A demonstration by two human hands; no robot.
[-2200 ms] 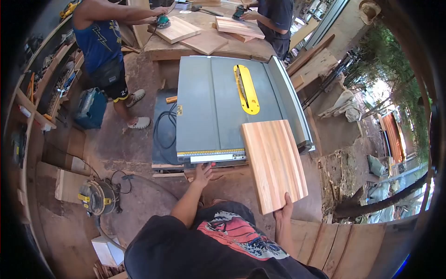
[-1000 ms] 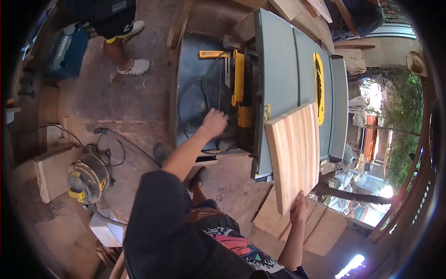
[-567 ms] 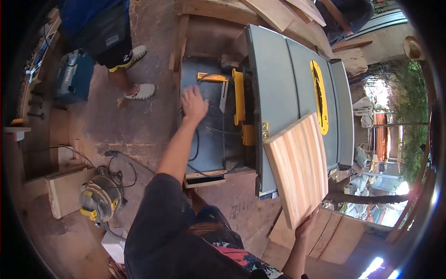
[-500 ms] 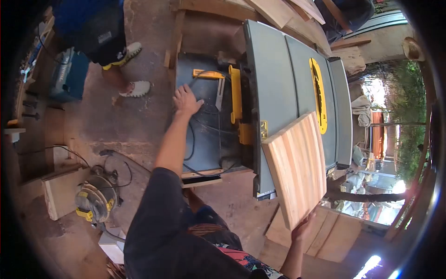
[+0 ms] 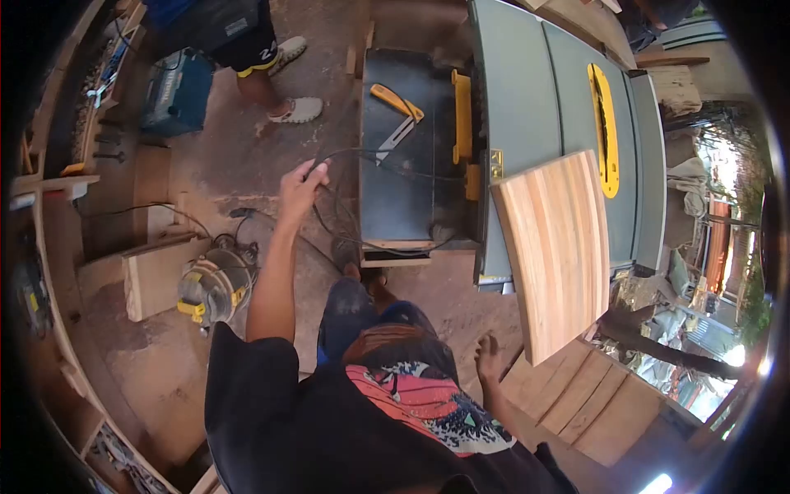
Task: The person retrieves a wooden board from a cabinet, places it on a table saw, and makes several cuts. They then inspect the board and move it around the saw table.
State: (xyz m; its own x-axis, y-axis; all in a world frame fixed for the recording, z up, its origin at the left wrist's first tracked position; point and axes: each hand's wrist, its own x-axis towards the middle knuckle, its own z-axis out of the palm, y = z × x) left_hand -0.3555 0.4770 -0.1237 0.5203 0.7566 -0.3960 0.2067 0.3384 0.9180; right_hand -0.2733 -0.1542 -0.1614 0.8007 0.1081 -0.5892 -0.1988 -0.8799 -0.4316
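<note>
Cable (image 5: pixel 346 156): the black cord is gripped in the left hand (image 5: pixel 300 185), whose fingers are curled shut around it, arm stretched out forward. From the fist the cable rises toward the upper left and also loops away to the right, across the dark lower shelf (image 5: pixel 403 206) beside the saw. On that shelf lie a yellow-handled tool (image 5: pixel 397 101) and a metal blade-like piece (image 5: pixel 397 138), with a yellow fence (image 5: pixel 463 105) standing along the shelf's right edge, next to the saw.

The right hand (image 5: pixel 487 356) hangs low near the person's waist, fingers loosely spread and holding nothing. It is just beside the near corner of the board (image 5: pixel 555 247), apart from it as far as can be seen. The board, pale striped wood, rests with its far half on the grey tabletop (image 5: pixel 527 90) of the saw and its near half overhanging the front edge. Beyond it the yellow insert (image 5: pixel 605 128) runs along the tabletop.

On the dirt floor to the left sits a round vacuum (image 5: pixel 216 284) with yellow clips, touching a wooden block (image 5: pixel 152 280). Farther off stands a blue tool case (image 5: pixel 177 92), and beside it another person's legs in white shoes (image 5: pixel 298 109). Wooden planks (image 5: pixel 592 403) lie on the floor at the lower right.
</note>
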